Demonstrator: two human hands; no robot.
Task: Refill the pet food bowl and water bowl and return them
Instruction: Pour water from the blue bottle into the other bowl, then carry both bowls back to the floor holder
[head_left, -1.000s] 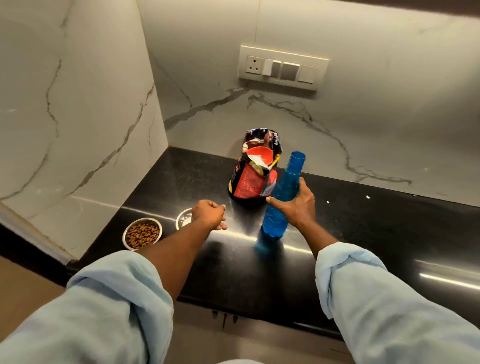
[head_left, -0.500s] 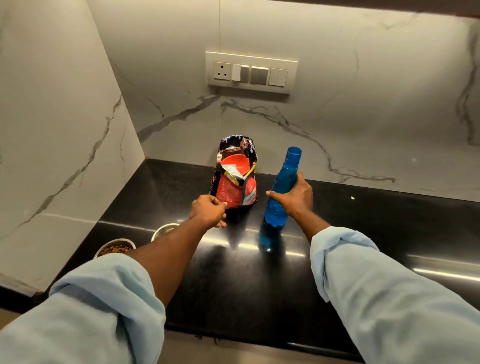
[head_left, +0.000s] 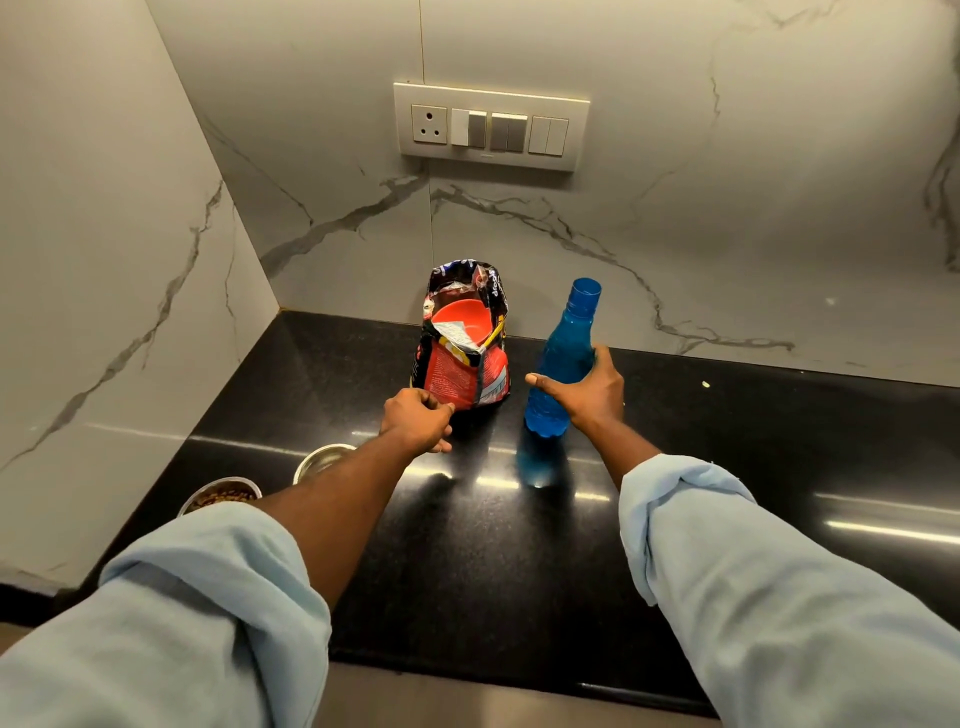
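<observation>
On the black bench the right hand has its grip wrapped around the lower body of the blue bottle, thumb toward 9 o'clock, fingers round the far side; the bottle leans slightly, its open neck toward 1 o'clock, and its base is at or just above the bench, which of the two cannot be told. The left hand sits at about 9 o'clock from the bottle, curled into a loose fist with the grip narrow; whether it pinches anything small cannot be told. Its knuckles are just beside the lower front corner of the red and black pet food bag, which stands upright and open against the marble wall, with an orange scoop showing inside its mouth. At 7 o'clock from the left hand, partly hidden by the left forearm, are two steel bowls: the water bowl nearer the hand, its contents not clear, and the food bowl farther toward 8 o'clock, holding brown kibble. A switch panel is on the wall at 12 o'clock. Both pale blue sleeves are rolled to the forearm.
</observation>
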